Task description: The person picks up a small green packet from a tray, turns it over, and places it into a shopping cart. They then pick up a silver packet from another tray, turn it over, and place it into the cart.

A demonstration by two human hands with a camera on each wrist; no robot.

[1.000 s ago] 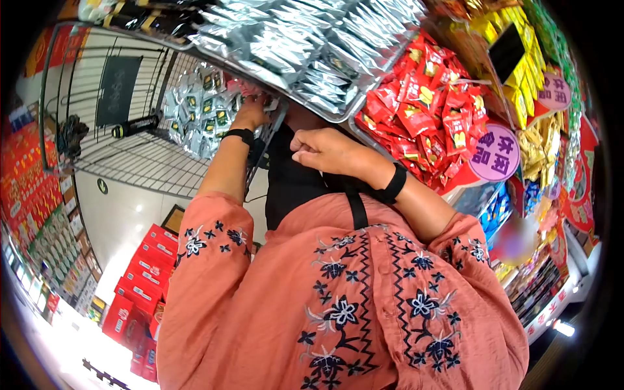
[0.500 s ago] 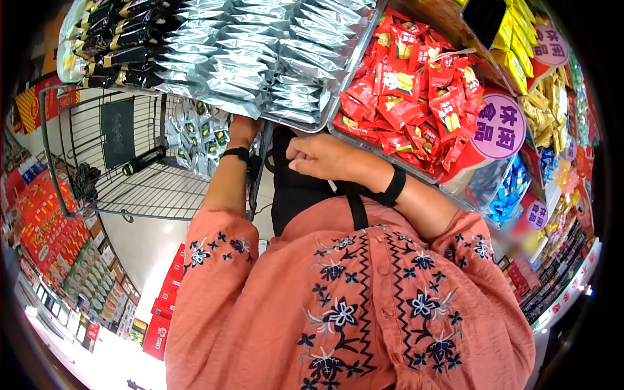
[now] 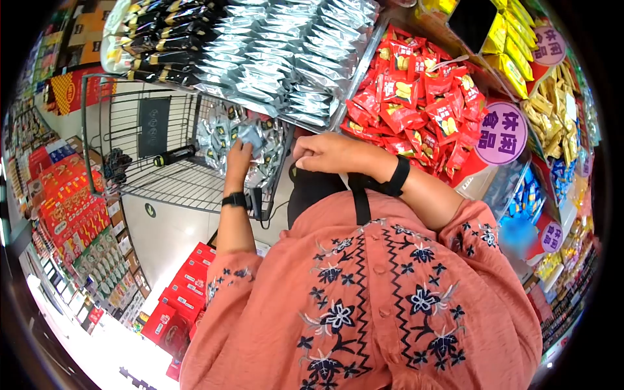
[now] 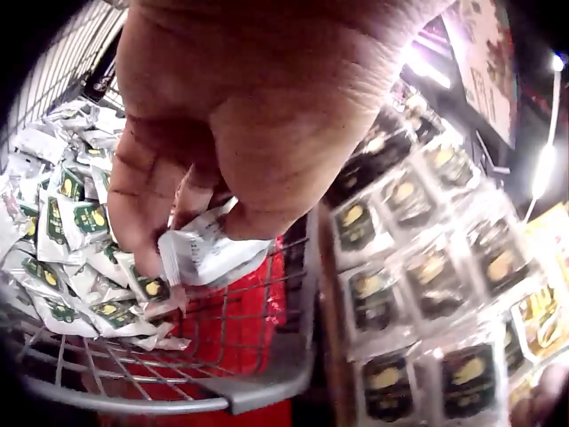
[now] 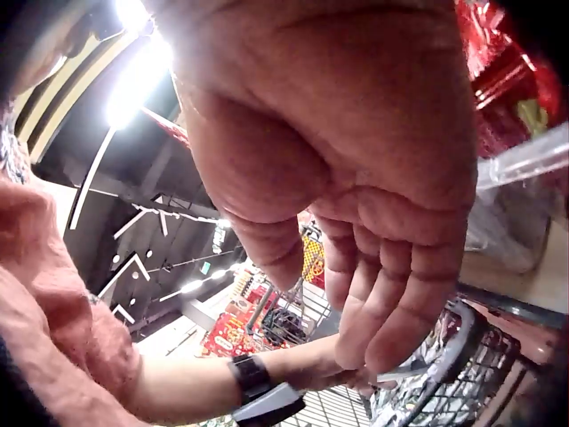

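Note:
The left hand (image 3: 239,159) hovers over the near side of the cart, a silver-white packet (image 4: 213,253) pinched between thumb and fingers in the left wrist view. Beneath and beside it lies a heap of similar packets (image 4: 80,231) with dark green labels. The right hand (image 3: 331,153) is held before the body, close to the front edge of the display; its fingers (image 5: 391,276) hang loosely curled around nothing. Rows of silver packets (image 3: 253,58) stand in the display tray beyond the hands.
The wire cart (image 3: 88,140) stands at the left, against the display. Red packets (image 3: 416,97) fill a bin on the right, beside a round purple sign (image 3: 504,133). Black packets (image 3: 175,39) lie at the back left, and red boxes (image 3: 188,286) are stacked behind the cart at lower left.
The left hand has come out from beside the display edge and is now over the cart with a packet in its fingers. The right hand has hardly moved; the head view has shifted.

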